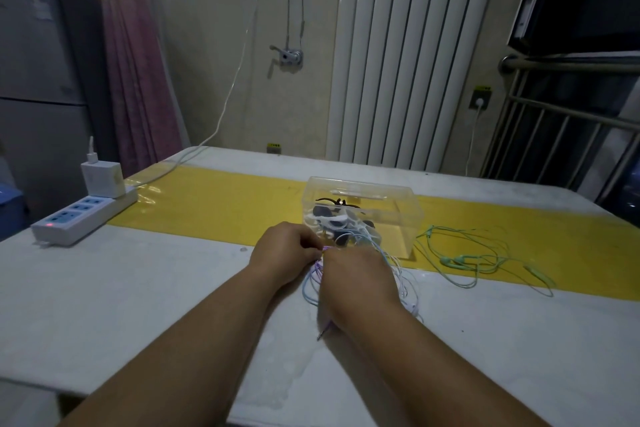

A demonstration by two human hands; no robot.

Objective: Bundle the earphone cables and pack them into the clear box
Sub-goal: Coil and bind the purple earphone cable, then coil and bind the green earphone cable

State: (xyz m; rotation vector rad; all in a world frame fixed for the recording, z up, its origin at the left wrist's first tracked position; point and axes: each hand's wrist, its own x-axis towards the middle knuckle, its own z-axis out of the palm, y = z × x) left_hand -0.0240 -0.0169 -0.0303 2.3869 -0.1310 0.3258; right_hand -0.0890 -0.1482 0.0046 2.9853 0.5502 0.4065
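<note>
A clear plastic box stands on the yellow strip of the table, with black and white earphone bundles inside. Just in front of it, my left hand and my right hand meet over a loose tangle of pale blue and purple earphone cable. Both hands pinch this cable at its top, near a purple bit between the fingertips. The cable's jack plug sticks out below my right hand. A mint-green earphone cable lies loose on the table to the right of the box.
A white power strip with a white charger plugged in lies at the table's left edge. The charger's white cord runs up the back wall. A radiator stands behind the table and a metal rail is at the right.
</note>
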